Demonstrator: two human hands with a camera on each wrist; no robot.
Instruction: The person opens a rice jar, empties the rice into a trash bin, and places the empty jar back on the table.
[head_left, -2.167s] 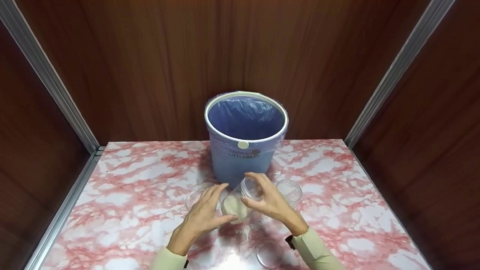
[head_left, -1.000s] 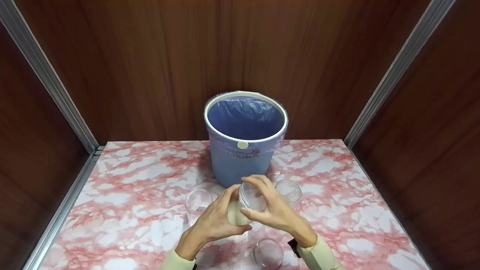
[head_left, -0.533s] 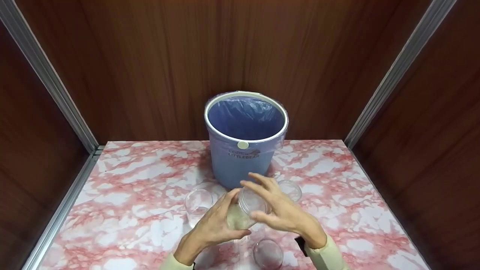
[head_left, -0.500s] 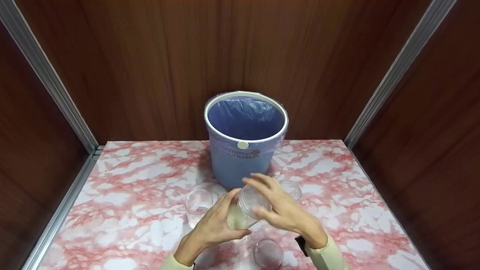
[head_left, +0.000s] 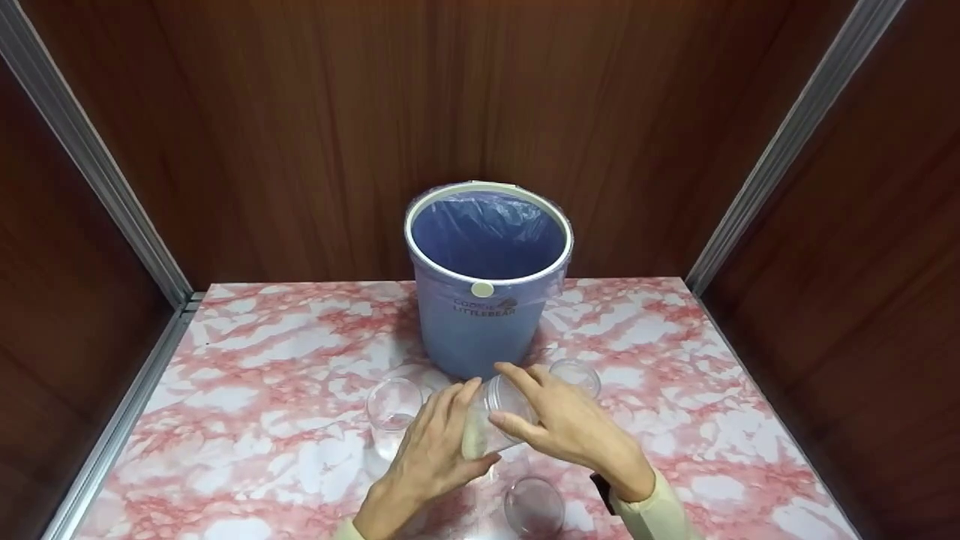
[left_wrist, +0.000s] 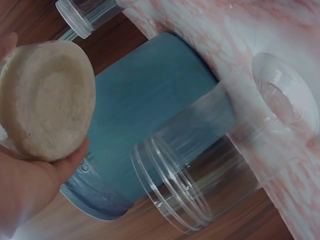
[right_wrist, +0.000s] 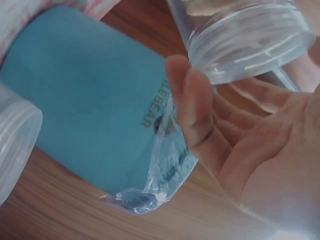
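Jar, clear and tilted, is held between two hands just in front of a blue bin, with a pale beige filling at its base. The left hand has its thumb and fingers wrapped round that base. The right hand is at the ribbed end, its curved thumb and fingers spread around the rim; whether they grip it or only touch it, I cannot tell. A second jar stands upright beside the left hand, and a third jar stands upright beyond the right hand, near the bin. A clear round lid lies on the red-and-white marbled table, nearer the person. A plastic bag lines the bin, folded over its white rim. Dark wooden panels surround the table.
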